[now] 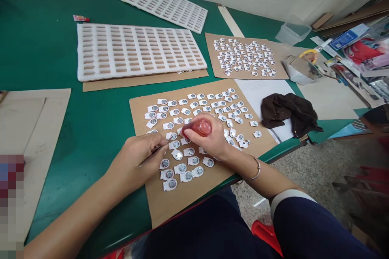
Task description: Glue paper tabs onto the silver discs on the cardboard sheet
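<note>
Several small white tabs with round metallic centres (193, 160) lie in loose rows on a brown cardboard sheet (164, 208). My left hand (136, 160) pinches thin metal tweezers (152, 155), whose tip points at a tab near the sheet's middle. Wrapped round a red translucent squeeze bottle (203, 127) is my right hand (212, 137), just right of the tweezers' tip. The bottle leans down to the left, its lower end close over the tabs. What lies under both hands is hidden.
White slotted trays (136, 50) (164, 4) lie at the back. A second cardboard sheet (219, 71) with similar tabs is behind right. A dark cloth (287, 113), a small box (299, 71) and a clear container (293, 32) sit at the right. Cardboard (36, 129) lies left.
</note>
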Tool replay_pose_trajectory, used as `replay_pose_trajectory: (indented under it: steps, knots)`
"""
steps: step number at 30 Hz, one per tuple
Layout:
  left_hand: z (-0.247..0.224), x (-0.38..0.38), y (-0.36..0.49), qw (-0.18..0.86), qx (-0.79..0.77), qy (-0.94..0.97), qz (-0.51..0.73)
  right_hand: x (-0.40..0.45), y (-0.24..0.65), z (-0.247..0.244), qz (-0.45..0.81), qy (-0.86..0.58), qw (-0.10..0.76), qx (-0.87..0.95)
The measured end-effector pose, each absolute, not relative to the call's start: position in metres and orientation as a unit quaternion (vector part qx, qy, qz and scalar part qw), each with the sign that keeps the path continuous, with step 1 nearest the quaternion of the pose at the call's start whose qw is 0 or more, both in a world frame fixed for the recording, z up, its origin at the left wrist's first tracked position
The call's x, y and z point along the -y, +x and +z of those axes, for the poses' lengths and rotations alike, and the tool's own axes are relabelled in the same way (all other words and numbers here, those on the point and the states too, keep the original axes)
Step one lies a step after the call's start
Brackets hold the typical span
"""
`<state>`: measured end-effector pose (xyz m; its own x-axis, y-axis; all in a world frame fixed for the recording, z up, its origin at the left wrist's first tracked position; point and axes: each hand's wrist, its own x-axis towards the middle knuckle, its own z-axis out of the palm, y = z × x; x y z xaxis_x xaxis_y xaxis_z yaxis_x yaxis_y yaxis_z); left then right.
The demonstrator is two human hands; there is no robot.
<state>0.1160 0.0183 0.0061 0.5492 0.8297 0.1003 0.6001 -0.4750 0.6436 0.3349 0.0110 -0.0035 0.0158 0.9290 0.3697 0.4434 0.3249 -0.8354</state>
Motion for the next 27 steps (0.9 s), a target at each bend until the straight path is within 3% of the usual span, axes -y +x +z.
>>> replay_pose_trajectory:
  steps: [27]
  knots:
    - [0.0079, -0.0191, 0.1155, 0.299, -0.420, 0.828, 0.219, -0.0085, 0.3340, -0.0020, 0.221, -0.499, 0.483, 0.685]
